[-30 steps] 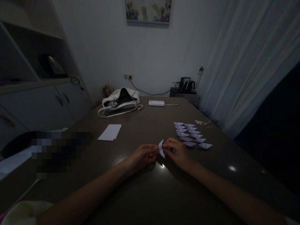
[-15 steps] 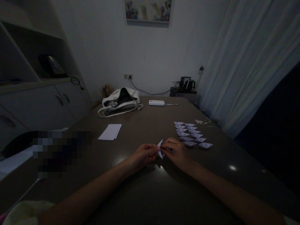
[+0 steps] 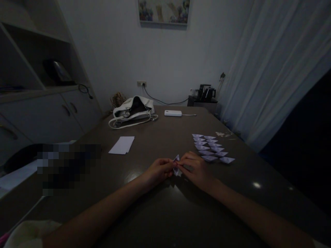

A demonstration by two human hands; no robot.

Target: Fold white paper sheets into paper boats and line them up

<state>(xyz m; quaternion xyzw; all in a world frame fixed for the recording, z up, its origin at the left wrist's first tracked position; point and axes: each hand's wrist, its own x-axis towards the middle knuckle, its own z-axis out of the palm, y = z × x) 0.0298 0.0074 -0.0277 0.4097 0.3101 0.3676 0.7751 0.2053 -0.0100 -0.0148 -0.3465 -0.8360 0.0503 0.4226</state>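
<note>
Paper (image 3: 177, 158), small and folded to points, is held up between the fingertips of both hands, just above the table (image 3: 165, 210). The left hand (image 3: 160, 171) pinches it from one side, thumb pressed against curled fingers. The right hand (image 3: 197, 171) closes on it from the other side, thumb and forefinger nearly together; its other fingers curl loosely. The two hands' fingertips meet or nearly meet at the fold; which, I cannot tell.

Just beyond the right hand, folded pieces (image 3: 216, 149) lie in two slanting columns, closely spaced, with pale scraps (image 3: 220, 134) near their far end. Beyond the left hand, flat white sheets (image 3: 122, 145) lie stacked, well apart from the fingers. Farther back rest an open white bag (image 3: 134, 112) and a white power bank (image 3: 173, 113) with a short cable (image 3: 189, 115).
</note>
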